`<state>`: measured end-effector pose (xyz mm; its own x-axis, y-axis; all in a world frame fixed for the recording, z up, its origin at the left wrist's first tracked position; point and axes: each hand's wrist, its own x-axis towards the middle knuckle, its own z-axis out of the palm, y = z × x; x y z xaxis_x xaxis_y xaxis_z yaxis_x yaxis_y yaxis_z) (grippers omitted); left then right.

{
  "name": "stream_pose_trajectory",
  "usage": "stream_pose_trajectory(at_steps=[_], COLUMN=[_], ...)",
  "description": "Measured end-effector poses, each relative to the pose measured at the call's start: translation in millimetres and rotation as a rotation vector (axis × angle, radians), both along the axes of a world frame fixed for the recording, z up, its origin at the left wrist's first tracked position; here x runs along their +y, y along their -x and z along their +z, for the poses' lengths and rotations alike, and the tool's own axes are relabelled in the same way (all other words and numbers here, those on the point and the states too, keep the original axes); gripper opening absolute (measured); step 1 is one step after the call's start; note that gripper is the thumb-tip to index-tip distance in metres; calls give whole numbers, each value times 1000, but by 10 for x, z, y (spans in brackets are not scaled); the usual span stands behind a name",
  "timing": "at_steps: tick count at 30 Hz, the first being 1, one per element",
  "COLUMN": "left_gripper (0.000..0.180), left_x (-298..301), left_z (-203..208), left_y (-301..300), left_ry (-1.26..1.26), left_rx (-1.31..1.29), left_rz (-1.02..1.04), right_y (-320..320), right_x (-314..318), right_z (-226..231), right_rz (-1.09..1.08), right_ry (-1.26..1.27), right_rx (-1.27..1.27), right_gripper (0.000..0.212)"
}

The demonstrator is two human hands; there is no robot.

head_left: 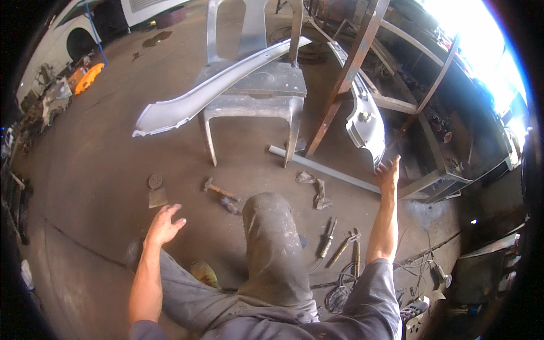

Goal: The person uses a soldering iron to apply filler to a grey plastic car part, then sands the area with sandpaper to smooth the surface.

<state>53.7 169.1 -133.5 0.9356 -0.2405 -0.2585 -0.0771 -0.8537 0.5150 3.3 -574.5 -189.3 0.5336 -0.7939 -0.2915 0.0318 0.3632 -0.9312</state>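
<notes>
My right hand (388,173) reaches forward with fingers stretched out. Its fingertips are at the lower end of a white curved car trim panel (367,122), which leans by a rusty metal frame; whether they touch it I cannot tell. My left hand (164,224) hangs over the floor with fingers apart and nothing in it, close to a flat scraper-like plate (157,198). A second long white curved panel (209,90) lies across the seat of a grey plastic chair (255,82) in front of me, both its ends jutting past the seat.
On the floor lie a hammer (218,187), a soldering iron-like tool (327,241), pliers (348,246) and a crumpled strip (317,190). A grey bar (334,170) runs beneath the chair toward the rusty frame (348,76). Cables (340,294) coil at lower right. A white vehicle (71,34) stands far left.
</notes>
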Motion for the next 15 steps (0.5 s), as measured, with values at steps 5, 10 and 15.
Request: stream_pose_trajectory(at_steps=[5, 10, 15], left_gripper=[59, 55, 54], left_x=[191, 67, 107], left_z=[-64, -96, -248], left_y=[90, 180, 20], left_ry=[29, 43, -52], left_rx=[127, 210, 143], left_rz=[55, -101, -233], right_y=[669, 2173, 2130], right_x=[715, 1460, 2528], right_z=[-521, -1989, -2355], right_rz=[-14, 144, 331], right_ry=[86, 473, 517], right_rx=[71, 771, 1140], right_gripper=[79, 49, 63])
